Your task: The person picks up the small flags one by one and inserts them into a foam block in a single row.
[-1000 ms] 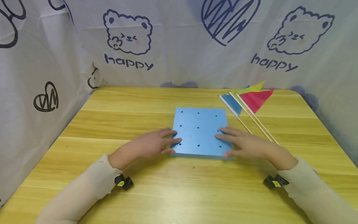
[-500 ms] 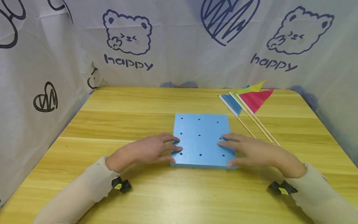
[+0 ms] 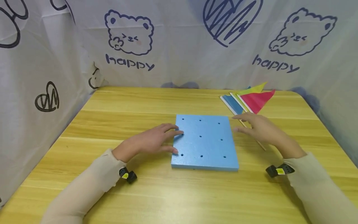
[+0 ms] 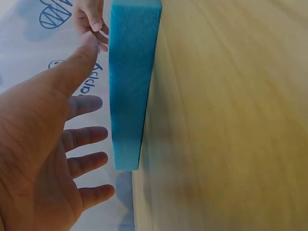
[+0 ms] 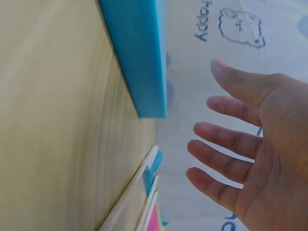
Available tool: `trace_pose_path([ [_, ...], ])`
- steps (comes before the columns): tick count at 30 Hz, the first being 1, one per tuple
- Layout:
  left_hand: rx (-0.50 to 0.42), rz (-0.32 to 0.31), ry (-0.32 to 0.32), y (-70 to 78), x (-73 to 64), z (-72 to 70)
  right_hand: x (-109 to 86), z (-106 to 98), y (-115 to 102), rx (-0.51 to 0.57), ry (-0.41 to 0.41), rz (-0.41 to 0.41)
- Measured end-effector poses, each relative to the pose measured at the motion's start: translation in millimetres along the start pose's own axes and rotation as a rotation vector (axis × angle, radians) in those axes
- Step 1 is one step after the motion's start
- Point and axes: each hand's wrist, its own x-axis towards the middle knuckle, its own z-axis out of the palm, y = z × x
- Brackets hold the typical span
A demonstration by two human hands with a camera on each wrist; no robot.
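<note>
A flat blue foam-like board with rows of small holes lies on the wooden table. My left hand hovers at the board's left edge with fingers spread, overlapping that edge in the head view. In the left wrist view its fingers are extended beside the board's side face, grasping nothing. My right hand is off the board's right edge, fingers loosely extended. It hangs above the sticks of the small pennant flags: a blue flag, a red flag and a yellow flag. It partly hides those sticks.
The wooden table reaches back to a white curtain printed with bears, hearts and the word happy. Another curtain hangs along the left side. Small black cameras sit at both wrists.
The board slid toward me between both hands, then stayed put. My right hand has since left it, moving right and away from me over the flag sticks; my left hand has shifted slightly farther from me.
</note>
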Motion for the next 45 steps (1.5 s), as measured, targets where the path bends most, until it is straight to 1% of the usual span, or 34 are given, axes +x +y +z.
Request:
trace_pose_path([
  [4,-0.003,-0.004,-0.021,-4.2,3.1,2.0,7.0,-1.5,7.6,0.011,0.01,0.08],
  [7,-0.006,-0.001,-0.039,-7.2,4.7,2.7,9.0,-1.6,16.7,0.021,0.025,0.118],
  [11,-0.016,-0.006,-0.065,-9.5,6.3,2.2,10.1,-2.2,31.5,0.027,0.058,0.138],
  [15,-0.044,-0.028,-0.084,-9.3,7.2,1.3,11.3,-4.6,46.2,0.025,0.1,0.149],
  [17,-0.063,-0.04,-0.098,-8.1,6.7,1.2,11.2,-5.4,53.1,0.033,0.108,0.156],
  [22,-0.08,-0.063,-0.124,-5.1,3.5,3.7,10.6,-4.9,68.5,0.079,0.096,0.19],
  [26,-0.078,-0.075,-0.126,-4.0,0.1,5.6,10.1,-3.0,78.7,0.091,0.074,0.21],
  [29,-0.082,-0.068,-0.12,-3.8,-1.6,6.4,8.1,-0.8,85.3,0.103,0.055,0.235],
  [32,-0.084,-0.058,-0.117,-3.6,-2.1,6.5,4.7,1.2,92.9,0.116,0.048,0.245],
  [38,-0.076,-0.057,-0.12,-3.0,-1.4,6.1,-0.5,2.0,107.6,0.125,0.059,0.204],
  [45,-0.076,-0.06,-0.111,-2.9,-0.8,6.2,-4.5,-0.9,116.3,0.141,0.016,0.19],
])
